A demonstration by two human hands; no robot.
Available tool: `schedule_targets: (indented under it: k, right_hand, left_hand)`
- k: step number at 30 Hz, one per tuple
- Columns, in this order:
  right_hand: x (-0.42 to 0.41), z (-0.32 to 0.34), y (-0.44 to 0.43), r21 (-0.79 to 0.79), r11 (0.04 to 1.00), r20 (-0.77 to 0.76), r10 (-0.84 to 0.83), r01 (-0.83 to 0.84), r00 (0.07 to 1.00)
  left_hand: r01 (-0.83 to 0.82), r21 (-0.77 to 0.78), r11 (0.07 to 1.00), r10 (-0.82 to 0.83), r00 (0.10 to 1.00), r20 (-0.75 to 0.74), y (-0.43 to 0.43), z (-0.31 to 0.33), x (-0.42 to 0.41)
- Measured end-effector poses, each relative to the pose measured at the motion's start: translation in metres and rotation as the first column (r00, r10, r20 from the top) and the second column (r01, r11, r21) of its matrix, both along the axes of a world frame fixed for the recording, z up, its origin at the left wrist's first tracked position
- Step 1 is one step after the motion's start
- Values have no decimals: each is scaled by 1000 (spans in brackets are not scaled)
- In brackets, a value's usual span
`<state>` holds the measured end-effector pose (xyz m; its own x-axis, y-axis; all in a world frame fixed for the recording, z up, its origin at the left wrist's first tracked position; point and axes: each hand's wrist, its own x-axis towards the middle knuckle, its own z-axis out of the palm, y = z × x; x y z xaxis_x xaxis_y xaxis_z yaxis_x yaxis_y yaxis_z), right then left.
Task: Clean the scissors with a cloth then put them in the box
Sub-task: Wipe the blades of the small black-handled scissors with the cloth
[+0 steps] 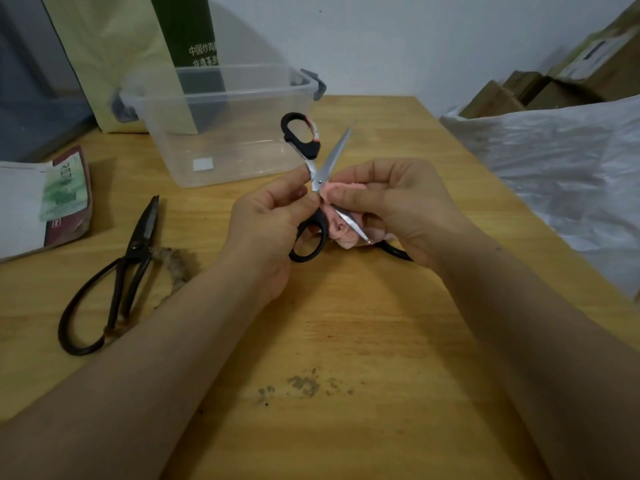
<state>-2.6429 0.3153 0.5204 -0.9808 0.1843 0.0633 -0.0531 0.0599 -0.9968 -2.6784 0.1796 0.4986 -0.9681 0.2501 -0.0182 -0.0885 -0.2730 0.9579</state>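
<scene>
Old shears (114,271) are lying on the left of the worktop (346,323), and the box (242,147) is sitting far-left, looking empty. Left hand (266,216) is keeping a narrow grip on the scissors (322,168) by the pivot, blades spread, mid-scene above the worktop. The cloth (341,230) is wrapping the near blade, right hand (398,202) gripping it. So we're wiping. Next, probably the far blade, then closing them before boxing.

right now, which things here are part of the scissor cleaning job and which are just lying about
In the job: black-handled steel scissors, held by left hand; pink cloth, in right hand; clear plastic box.
Lying about: dark iron shears, untouched; red-and-green printed packet; beige-and-green paper bag; white plastic sheet.
</scene>
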Motion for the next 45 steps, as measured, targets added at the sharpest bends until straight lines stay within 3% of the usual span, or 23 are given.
schedule_targets:
  k: [5, 9, 18, 24, 32, 40, 45]
  right_hand:
    - [0, 1, 0, -39, 999, 3, -1, 1, 1000]
    - [-3, -2, -2, 49, 998, -3, -36, 36, 999]
    - [-6, -2, 2, -58, 996, 18, -64, 65, 998]
    - [-8, -4, -1, 98, 989, -45, -108, 112, 993]
    - [-9, -6, 0, 80, 988, -66, -124, 129, 990]
    - [-17, -13, -3, 131, 953, -112, -260, 273, 959]
    - [-15, -6, 11, 10, 922, 19, -388, 388, 922]
  left_hand:
    - [7, -5, 1000, -7, 999, -45, 1, 0, 2]
    - [-2, -26, 1000, 1, 998, -62, 3, -1, 3]
    - [37, -7, 999, -38, 999, -34, 8, -5, 3]
    - [34, -7, 999, -34, 999, -27, 7, -4, 4]
    - [14, -1, 1000, -14, 1000, -24, 9, -4, 4]
    - [-18, -27, 999, 18, 1000, -6, 11, -2, 3]
    - [-32, -43, 999, 31, 999, -18, 9, -1, 5]
